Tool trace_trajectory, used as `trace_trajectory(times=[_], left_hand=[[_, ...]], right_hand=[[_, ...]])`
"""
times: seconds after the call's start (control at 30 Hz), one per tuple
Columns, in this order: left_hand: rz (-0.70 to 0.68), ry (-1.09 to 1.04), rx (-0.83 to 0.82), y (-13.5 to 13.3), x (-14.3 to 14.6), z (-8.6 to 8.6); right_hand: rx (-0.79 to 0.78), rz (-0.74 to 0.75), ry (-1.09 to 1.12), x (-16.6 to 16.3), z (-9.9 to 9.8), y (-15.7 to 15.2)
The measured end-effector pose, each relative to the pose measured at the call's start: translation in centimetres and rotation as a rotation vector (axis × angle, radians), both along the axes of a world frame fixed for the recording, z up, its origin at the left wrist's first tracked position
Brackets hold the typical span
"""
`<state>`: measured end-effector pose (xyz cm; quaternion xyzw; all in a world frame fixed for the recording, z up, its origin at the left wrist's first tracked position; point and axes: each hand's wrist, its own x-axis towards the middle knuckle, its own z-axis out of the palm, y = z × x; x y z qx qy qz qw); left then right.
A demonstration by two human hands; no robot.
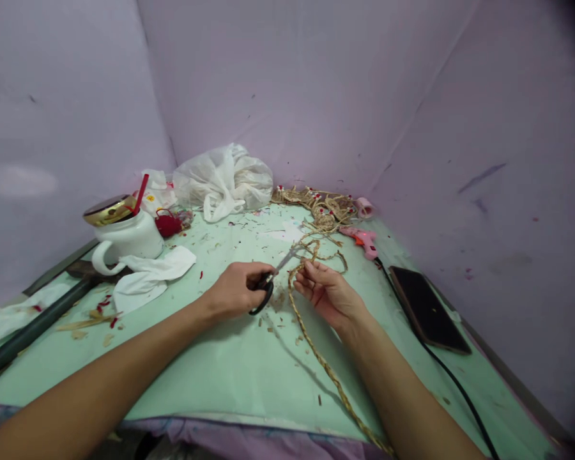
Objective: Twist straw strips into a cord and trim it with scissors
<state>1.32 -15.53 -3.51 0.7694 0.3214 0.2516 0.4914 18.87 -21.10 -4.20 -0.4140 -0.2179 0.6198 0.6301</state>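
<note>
My left hand (237, 291) is closed around the black handles of a pair of scissors (283, 260), whose blades point away and to the right, close to a braided straw rope. Between the thumb and fingers of my right hand (328, 287) the braided straw rope (311, 342) is pinched. From there it hangs down across the table's front edge, and its far end makes loose loops beyond my fingertips. Whether the blades touch the rope I cannot tell.
Beyond my hands lie woven straw pieces (326, 214), a pink glue gun (364, 241) and a plastic bag (227, 179). A phone (429, 306) and black cable (453, 377) are at right. A white mug (127, 239), red yarn (168, 223) and a hammer (43, 319) are at left.
</note>
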Motion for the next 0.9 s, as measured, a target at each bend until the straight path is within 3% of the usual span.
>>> trace_trajectory(times=[0.13,0.33,0.43,0.63,0.83,0.9], left_hand=[[0.154,-0.220,-0.332,0.7,0.3,0.3],[0.108,-0.311,-0.500,-0.1,1.3,0.3],[0.190,-0.340,-0.506,-0.3,1.6,0.5],[0.396,-0.373,-0.342,-0.4,1.5,0.9],[0.497,-0.343,0.314,-1.8,1.6,-0.3],[0.457,-0.295,0.337,-1.4,1.5,-0.7]], right_hand=[[-0.020,0.026,-0.001,-0.6,-0.2,-0.1],[-0.041,0.066,-0.052,-1.6,-0.5,-0.4],[-0.019,0.097,-0.097,-2.0,-0.3,-0.7],[-0.024,0.217,-0.306,-3.2,-0.3,-1.2],[0.052,0.257,-0.281,-3.3,-0.4,-1.3],[0.038,0.255,-0.237,-3.0,-0.3,-1.3]])
